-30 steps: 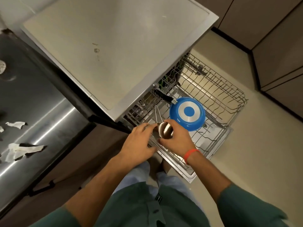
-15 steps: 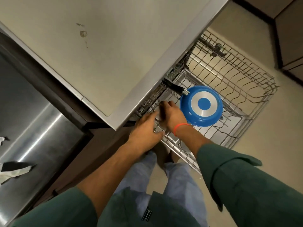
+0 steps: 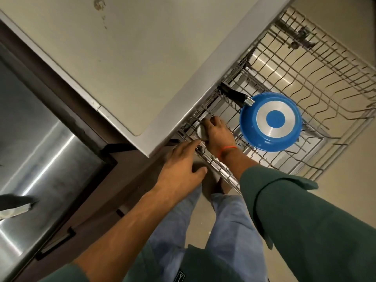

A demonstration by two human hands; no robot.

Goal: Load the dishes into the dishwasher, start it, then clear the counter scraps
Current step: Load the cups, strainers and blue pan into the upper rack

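both hands reach down to the near left corner of a pulled-out wire dishwasher rack [image 3: 317, 64]; right hand [image 3: 218, 133], with an orange band [image 3: 226, 150] at the wrist, has its fingers curled over a small round steel cup [image 3: 201, 131], holding it down among the tines close under the counter edge; left hand [image 3: 180, 169] hovers just beside it with fingers spread and relaxed, gripping nothing, its fingertips near the rack's front rail; the two hands are close together but not joined; a blue pan [image 3: 270, 122] sits upside down in the rack just right of the right hand, its base showing a silver ring around a blue centre, its black handle [image 3: 234, 94] pointing toward the counter and partly tucked beneath it; a pale countertop [image 3: 142, 58] overhangs the rack's back left part and hides what lies there, and bears a small brown stain [image 3: 99, 4] near the top edge; to the left a steel sink surface [image 3: 40, 149] shines, with a white paper scrap [image 3: 14, 210] cut off at the frame's left edge; green sleeves [image 3: 305, 220] and blue trousers [image 3: 230, 226] fill the bottom; a small dark tag on the clothing near the bottom edge carries a mark too small to read; most of the cup is covered by the right hand's fingers.
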